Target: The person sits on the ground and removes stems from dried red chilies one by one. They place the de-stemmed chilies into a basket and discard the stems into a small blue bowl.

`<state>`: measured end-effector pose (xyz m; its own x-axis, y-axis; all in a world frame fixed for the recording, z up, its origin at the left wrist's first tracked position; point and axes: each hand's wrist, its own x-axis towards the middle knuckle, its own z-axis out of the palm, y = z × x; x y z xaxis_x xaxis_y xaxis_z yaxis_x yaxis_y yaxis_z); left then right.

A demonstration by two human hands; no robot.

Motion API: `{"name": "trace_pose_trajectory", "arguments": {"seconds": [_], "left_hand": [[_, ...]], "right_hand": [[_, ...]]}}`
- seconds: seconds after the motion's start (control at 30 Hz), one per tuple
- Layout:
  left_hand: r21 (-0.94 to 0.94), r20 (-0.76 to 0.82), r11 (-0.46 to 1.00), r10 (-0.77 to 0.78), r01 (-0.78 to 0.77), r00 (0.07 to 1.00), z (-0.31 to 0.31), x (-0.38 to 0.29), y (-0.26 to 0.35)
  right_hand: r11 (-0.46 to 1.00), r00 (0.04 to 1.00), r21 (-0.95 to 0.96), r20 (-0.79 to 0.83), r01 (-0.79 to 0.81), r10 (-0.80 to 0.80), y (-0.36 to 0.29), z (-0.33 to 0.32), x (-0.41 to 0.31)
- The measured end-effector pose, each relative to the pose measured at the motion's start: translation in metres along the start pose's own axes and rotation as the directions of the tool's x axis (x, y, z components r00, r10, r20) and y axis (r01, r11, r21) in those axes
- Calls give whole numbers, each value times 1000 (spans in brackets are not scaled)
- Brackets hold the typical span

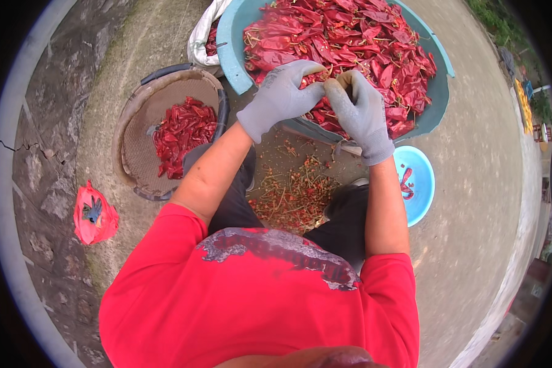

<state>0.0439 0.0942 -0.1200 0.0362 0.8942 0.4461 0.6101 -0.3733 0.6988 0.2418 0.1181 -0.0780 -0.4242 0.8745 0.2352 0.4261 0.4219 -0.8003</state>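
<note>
Both my hands wear grey work gloves with stained fingertips and meet over the near side of a broad blue-green tub [233, 50]. Dried red chili peppers [340, 32] fill the tub. Between the thumb and fingers of my left hand [283, 94] is one dried chili pepper [312, 79]. My right hand [359, 108] pinches at that pepper's right end, where the fingertips hide the detail. Below, between my feet, lies a heap of chili stems and caps [299, 193] on the concrete.
A round woven basket [135, 133] at my left knee holds loose red peppers [186, 133]. On my right, a light-blue basin [423, 184] contains a few pepper pieces. A white sack [202, 43] stands against the tub. Farther left sits a red plastic bag [89, 225] with a dark glove-like item.
</note>
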Motion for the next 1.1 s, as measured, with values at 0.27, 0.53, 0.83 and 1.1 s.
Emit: {"name": "trace_pose_trajectory", "arguments": {"seconds": [0.27,0.53,0.83,1.1], "left_hand": [[80,371,994,45,-80,927,-1,-7,17],[-369,424,924,73,99,903,-7,-1,41],[-587,197,802,7,113,980,1,-11,56],[-219,203,927,349,-304,915,-17,-22,62]], "right_hand": [[970,959,-241,262,-40,105,14,-18,-8],[928,987,349,131,-131,90,7,-22,-19],[137,963,954,262,-268,56,10,-1,-24],[-114,908,954,299,-277,293,27,5,-8]]}}
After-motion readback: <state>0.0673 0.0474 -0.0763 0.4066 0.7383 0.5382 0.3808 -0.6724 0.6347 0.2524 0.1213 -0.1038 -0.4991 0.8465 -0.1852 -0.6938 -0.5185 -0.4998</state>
